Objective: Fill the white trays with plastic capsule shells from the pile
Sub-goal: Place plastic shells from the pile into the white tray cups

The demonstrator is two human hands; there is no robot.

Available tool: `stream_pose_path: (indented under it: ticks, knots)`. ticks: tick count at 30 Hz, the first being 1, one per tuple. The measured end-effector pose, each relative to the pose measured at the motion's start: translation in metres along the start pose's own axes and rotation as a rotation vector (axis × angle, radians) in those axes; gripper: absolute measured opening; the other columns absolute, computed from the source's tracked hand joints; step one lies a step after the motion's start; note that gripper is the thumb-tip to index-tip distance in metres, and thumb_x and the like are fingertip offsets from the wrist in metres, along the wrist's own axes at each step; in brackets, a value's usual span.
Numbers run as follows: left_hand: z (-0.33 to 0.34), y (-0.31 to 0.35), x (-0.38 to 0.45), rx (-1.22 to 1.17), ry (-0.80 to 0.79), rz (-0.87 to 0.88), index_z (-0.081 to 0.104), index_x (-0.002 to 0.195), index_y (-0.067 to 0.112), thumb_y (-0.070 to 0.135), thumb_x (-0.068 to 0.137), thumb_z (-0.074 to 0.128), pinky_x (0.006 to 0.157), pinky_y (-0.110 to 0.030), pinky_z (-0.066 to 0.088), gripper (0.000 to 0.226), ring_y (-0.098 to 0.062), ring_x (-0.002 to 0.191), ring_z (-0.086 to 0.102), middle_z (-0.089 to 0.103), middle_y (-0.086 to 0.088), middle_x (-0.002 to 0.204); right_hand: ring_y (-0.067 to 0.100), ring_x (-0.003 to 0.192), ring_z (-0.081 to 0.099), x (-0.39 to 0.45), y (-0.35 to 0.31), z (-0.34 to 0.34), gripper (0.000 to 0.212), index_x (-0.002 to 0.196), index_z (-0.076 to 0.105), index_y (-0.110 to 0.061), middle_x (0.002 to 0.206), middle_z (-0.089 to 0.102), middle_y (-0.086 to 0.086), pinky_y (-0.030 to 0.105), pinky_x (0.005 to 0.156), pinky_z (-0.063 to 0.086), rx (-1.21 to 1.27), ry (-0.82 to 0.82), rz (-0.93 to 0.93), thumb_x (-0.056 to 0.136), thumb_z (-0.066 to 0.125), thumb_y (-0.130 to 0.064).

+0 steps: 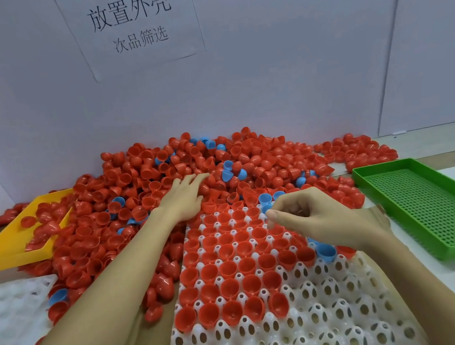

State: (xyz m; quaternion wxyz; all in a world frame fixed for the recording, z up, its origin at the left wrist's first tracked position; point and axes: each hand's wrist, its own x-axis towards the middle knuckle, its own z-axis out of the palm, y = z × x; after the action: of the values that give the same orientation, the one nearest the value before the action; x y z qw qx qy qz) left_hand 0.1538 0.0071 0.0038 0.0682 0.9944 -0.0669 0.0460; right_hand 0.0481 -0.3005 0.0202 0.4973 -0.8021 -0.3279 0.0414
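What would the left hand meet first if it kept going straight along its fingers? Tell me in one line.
The left hand points up and away into the pile of red shells; its fingertips already seem to touch the shells, so more red shells come first, though depth is hard to judge.

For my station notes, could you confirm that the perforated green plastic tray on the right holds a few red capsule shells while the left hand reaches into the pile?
Not quite: the head view shows the perforated green plastic tray holding nothing. The left hand does reach into the pile of red plastic capsule shells.
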Motion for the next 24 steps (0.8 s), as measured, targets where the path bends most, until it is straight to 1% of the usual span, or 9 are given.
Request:
stream_pose_path:
  ticks: [2, 5, 9, 12, 16, 18, 20, 22, 24]
  knots:
    - [0.006, -0.002, 0.008, -0.013, -0.002, -0.009, 0.032, 0.158, 0.027, 0.015, 0.101, 0.058, 0.111, -0.053, 0.044, 0.064, -0.036, 0.143, 0.035, 0.034, -0.006, 0.159, 0.007, 0.05, 0.035, 0.001, 0.001, 0.001, 0.031, 0.09, 0.08, -0.018, 0.056, 0.048, -0.011, 0.02, 0.053, 0.032, -0.019, -0.001, -0.002, 0.105, 0.063, -0.04]
    - [0.011, -0.003, 0.011, -0.165, 0.087, -0.056, 0.049, 0.141, 0.015, 0.009, 0.093, 0.069, 0.101, -0.048, 0.05, 0.052, -0.034, 0.122, 0.055, 0.049, -0.011, 0.134, 0.006, 0.05, 0.035, 0.001, 0.002, 0.003, 0.032, 0.09, 0.08, -0.018, 0.056, 0.048, -0.011, 0.02, 0.053, 0.032, -0.027, 0.005, -0.008, 0.104, 0.063, -0.041]
    - [0.009, -0.009, -0.004, -0.28, 0.279, -0.084, 0.066, 0.113, 0.016, 0.012, 0.086, 0.08, 0.079, -0.039, 0.055, 0.031, -0.021, 0.089, 0.064, 0.064, 0.001, 0.091, 0.004, 0.046, 0.033, 0.001, 0.004, 0.003, 0.033, 0.089, 0.08, -0.016, 0.051, 0.044, -0.015, 0.013, 0.051, 0.03, -0.032, 0.018, -0.005, 0.105, 0.062, -0.039]
    - [0.006, -0.018, -0.018, -0.29, 0.393, -0.056, 0.076, 0.093, 0.015, 0.009, 0.086, 0.082, 0.084, -0.034, 0.056, 0.011, -0.016, 0.089, 0.063, 0.067, -0.002, 0.095, 0.008, 0.046, 0.03, 0.001, 0.005, 0.002, 0.033, 0.088, 0.08, -0.019, 0.051, 0.04, -0.013, 0.017, 0.05, 0.029, -0.014, 0.023, 0.007, 0.105, 0.062, -0.04]
    - [-0.001, -0.022, -0.041, -0.54, 0.45, -0.116, 0.077, 0.105, 0.018, 0.005, 0.085, 0.082, 0.092, -0.028, 0.051, 0.025, -0.013, 0.103, 0.064, 0.067, -0.001, 0.112, 0.008, 0.047, 0.029, 0.001, 0.001, -0.001, 0.034, 0.088, 0.08, -0.017, 0.053, 0.037, -0.007, 0.013, 0.05, 0.032, 0.002, 0.05, 0.021, 0.105, 0.06, -0.038]
    - [-0.004, -0.016, -0.056, -0.802, 0.478, -0.088, 0.076, 0.107, 0.021, 0.004, 0.088, 0.079, 0.09, -0.025, 0.055, 0.025, -0.009, 0.104, 0.069, 0.073, 0.003, 0.11, 0.007, 0.046, 0.03, 0.001, -0.001, -0.002, 0.034, 0.089, 0.08, -0.016, 0.053, 0.038, -0.007, 0.013, 0.05, 0.033, 0.004, 0.059, 0.026, 0.106, 0.059, -0.037]
    - [-0.001, -0.009, -0.072, -0.955, 0.526, -0.055, 0.076, 0.107, 0.019, 0.005, 0.091, 0.077, 0.082, -0.023, 0.06, 0.021, -0.009, 0.099, 0.073, 0.077, 0.005, 0.103, 0.008, 0.045, 0.029, 0.001, -0.002, -0.003, 0.034, 0.09, 0.08, -0.015, 0.052, 0.038, -0.006, 0.014, 0.049, 0.032, 0.008, 0.066, 0.037, 0.106, 0.058, -0.036]
    - [0.005, -0.004, -0.083, -0.826, 0.62, -0.09, 0.074, 0.105, 0.016, 0.009, 0.095, 0.074, 0.079, -0.028, 0.062, 0.012, -0.011, 0.095, 0.073, 0.077, 0.005, 0.099, 0.008, 0.045, 0.029, 0.001, -0.003, -0.004, 0.034, 0.09, 0.08, -0.013, 0.052, 0.038, -0.004, 0.012, 0.048, 0.032, 0.018, 0.079, 0.046, 0.107, 0.058, -0.033]
    - [0.009, -0.003, -0.087, -0.443, 0.69, -0.126, 0.072, 0.107, 0.015, 0.014, 0.099, 0.069, 0.079, -0.035, 0.061, 0.009, -0.014, 0.095, 0.071, 0.075, 0.004, 0.101, 0.008, 0.045, 0.029, 0.0, -0.003, -0.004, 0.034, 0.09, 0.08, -0.013, 0.052, 0.038, -0.003, 0.012, 0.049, 0.032, 0.013, 0.083, 0.051, 0.107, 0.057, -0.032]
